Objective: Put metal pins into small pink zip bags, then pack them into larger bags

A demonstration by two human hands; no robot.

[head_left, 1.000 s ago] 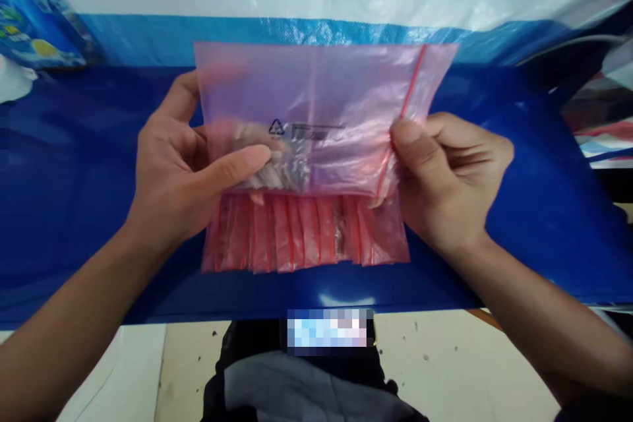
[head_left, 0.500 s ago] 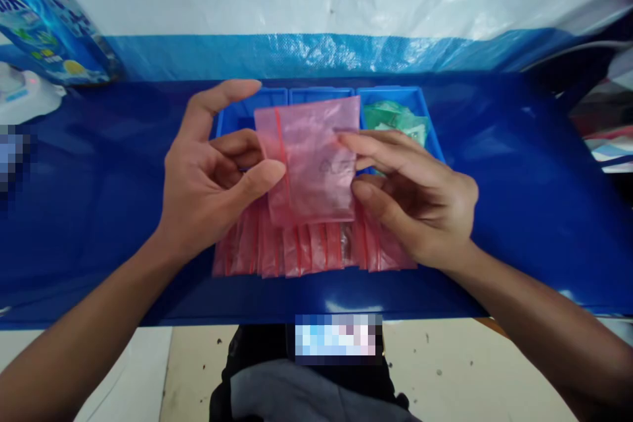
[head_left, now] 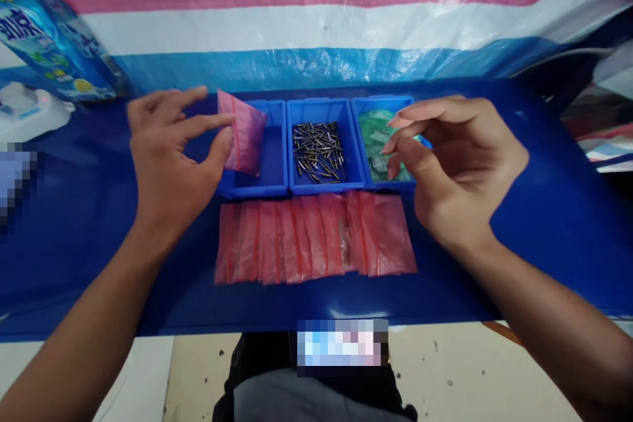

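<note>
A pink zip bag (head_left: pixel 250 135) is pinched by its zip edge between the thumb and index finger of my left hand (head_left: pixel 171 145). It hangs tilted over the left blue bin (head_left: pixel 271 161). My right hand (head_left: pixel 459 151) is loosely curled beside the right blue bin (head_left: pixel 383 104), with its fingers apart and nothing seen in them. Green plastic bags (head_left: pixel 376 135) lie in that bin, partly hidden by the fingers. The middle blue bin (head_left: pixel 324 109) contains many small dark metal pins (head_left: pixel 319 151). In front of the bins lies an overlapping row of pink zip bags (head_left: pixel 316 237).
A blue detergent pack (head_left: pixel 54 39) stands at the back left, near a white plug device (head_left: pixel 32 112). Behind the blue table (head_left: pixel 544 231) hangs a striped plastic sheet (head_left: pixel 321 26). A blurred-out screen (head_left: pixel 341 343) is at the front edge.
My right hand has let go of the pink zip bag and moved right. The left hand has carried the bag left over the left bin, uncovering the middle bin.
</note>
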